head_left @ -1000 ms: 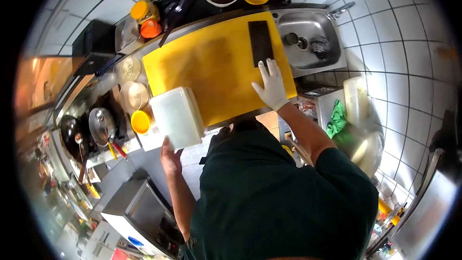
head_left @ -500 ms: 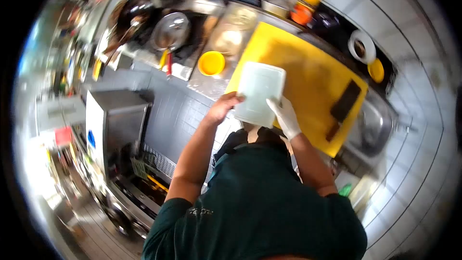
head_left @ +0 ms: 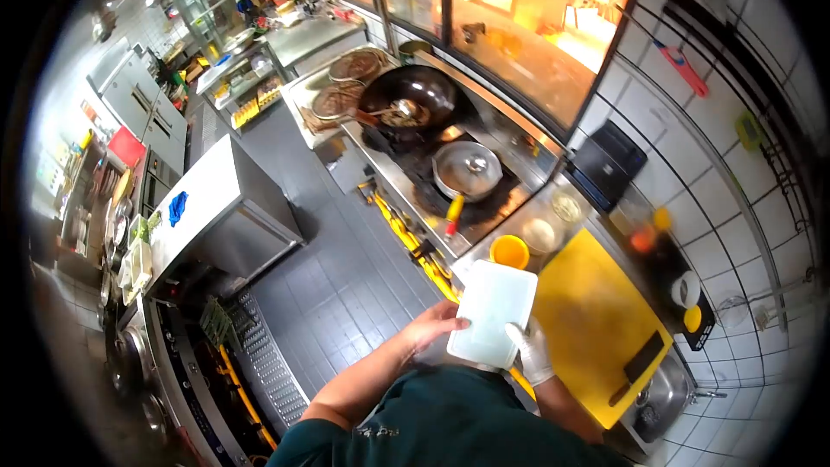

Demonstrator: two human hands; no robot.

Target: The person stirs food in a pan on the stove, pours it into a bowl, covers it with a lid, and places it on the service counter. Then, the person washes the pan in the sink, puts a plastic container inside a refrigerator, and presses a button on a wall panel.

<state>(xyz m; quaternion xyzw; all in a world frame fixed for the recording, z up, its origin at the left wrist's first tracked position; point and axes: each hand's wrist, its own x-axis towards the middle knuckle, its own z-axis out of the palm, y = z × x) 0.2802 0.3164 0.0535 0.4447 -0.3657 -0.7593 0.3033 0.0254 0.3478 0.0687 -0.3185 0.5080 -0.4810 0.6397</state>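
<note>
A pale, translucent rectangular plastic container [head_left: 493, 313] with what looks like a lid is held in front of my body. My left hand [head_left: 435, 327], bare, grips its left side with the thumb on top. On the opposite side, my right hand [head_left: 533, 353] in a white glove clasps it, thumb also over the top. The contents cannot be made out. Just beyond the container stands a yellow bowl [head_left: 509, 252]. To the right lies a yellow cutting board [head_left: 596, 320] with a cleaver [head_left: 642, 360] near its right edge.
Ahead, a dark wok [head_left: 432, 91] with a ladle and a smaller pan [head_left: 468, 175] sit on the stove. A sink [head_left: 664, 411] is at right. A steel-sided cabinet [head_left: 212, 199] stands left across the grey floor [head_left: 337, 285]. A window [head_left: 519, 26] is behind the stove.
My view has swung up and to the left, bringing the stove, window and far kitchen into sight. Both hands still hold the container, which now appears beside the yellow bowl.
</note>
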